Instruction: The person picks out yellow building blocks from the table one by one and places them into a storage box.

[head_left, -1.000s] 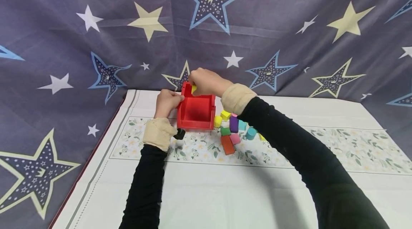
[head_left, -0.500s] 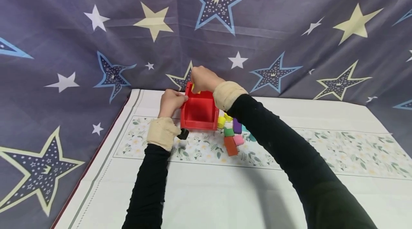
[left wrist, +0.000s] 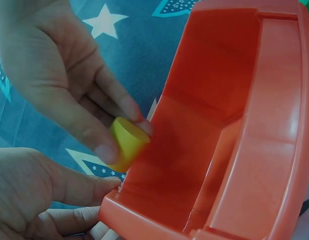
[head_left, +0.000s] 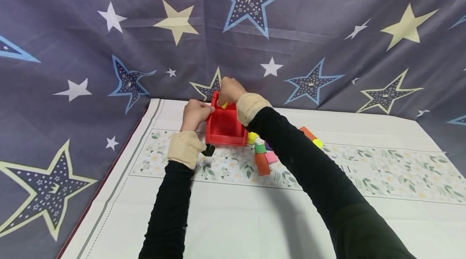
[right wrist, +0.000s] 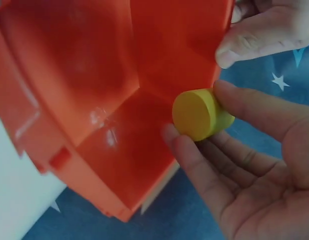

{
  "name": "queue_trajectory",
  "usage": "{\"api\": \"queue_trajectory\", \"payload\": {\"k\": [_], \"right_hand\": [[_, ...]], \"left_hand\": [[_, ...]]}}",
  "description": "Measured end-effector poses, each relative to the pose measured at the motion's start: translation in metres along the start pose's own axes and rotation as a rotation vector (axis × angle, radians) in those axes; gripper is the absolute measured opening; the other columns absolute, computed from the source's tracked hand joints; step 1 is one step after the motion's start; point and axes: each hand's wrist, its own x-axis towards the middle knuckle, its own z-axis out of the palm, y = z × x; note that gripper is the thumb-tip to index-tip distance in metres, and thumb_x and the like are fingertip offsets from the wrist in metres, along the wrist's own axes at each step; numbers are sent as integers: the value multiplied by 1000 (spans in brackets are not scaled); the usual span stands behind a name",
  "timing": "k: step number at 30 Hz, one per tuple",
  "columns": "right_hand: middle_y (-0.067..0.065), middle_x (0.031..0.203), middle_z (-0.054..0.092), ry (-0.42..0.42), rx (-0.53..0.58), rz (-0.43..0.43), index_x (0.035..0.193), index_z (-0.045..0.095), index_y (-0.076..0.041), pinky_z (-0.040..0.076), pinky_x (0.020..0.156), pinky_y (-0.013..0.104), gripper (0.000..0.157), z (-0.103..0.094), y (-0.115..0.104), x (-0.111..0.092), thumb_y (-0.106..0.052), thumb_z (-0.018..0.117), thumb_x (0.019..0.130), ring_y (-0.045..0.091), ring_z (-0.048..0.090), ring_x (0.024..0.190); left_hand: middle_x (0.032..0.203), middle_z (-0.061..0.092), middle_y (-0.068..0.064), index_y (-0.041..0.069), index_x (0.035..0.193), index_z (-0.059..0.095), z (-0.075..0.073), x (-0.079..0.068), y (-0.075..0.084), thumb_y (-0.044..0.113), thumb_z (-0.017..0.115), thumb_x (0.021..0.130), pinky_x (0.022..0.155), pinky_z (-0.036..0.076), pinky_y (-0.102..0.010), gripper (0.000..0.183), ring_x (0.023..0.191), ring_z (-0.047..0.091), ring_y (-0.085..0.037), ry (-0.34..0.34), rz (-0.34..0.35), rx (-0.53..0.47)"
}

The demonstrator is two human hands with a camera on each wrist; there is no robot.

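Observation:
A red plastic box (head_left: 227,140) with raised walls stands near the back edge of the table. My left hand (head_left: 194,114) grips its left wall, thumb on the rim and fingers behind it, as the left wrist view shows. Between the thumb and fingers of my right hand (head_left: 232,89) is a yellow cylinder block (right wrist: 194,116), held at the rim on the box's far side. In the right wrist view the block's round face points toward the box's inside. The part of the box floor that shows is bare red.
Right of the box lie a yellow block (head_left: 252,137), a green block (head_left: 260,148), a pink block (head_left: 271,157) and an orange block (head_left: 262,164). Beyond my right forearm are another orange block (head_left: 307,133) and a round yellow piece (head_left: 318,143). A star-patterned curtain (head_left: 309,24) hangs behind.
My right forearm has swung left, covering some blocks and uncovering an orange and a yellow one beyond it. The right hand still holds the yellow cylinder block; the left keeps its grip.

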Motion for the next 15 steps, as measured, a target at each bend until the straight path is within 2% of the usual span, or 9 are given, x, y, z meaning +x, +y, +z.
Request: {"api": "queue_trajectory", "payload": {"k": [6, 15], "right_hand": [[12, 94, 71, -9, 54, 43, 98, 74, 1, 53, 63, 27, 17, 6, 2, 4, -3, 76, 82, 20, 63, 75], [11, 106, 69, 43, 25, 125, 107, 71, -2, 47, 67, 29, 23, 21, 1, 14, -6, 77, 84, 22, 58, 84]], "left_hand": [[104, 75, -18, 0, 104, 78, -1, 1, -1, 20, 67, 94, 73, 54, -32, 25, 82, 69, -24, 3, 8, 12], [99, 75, -17, 0, 101, 79, -1, -1, -2, 20, 67, 93, 70, 51, -30, 25, 83, 66, -25, 16, 37, -1]]}}
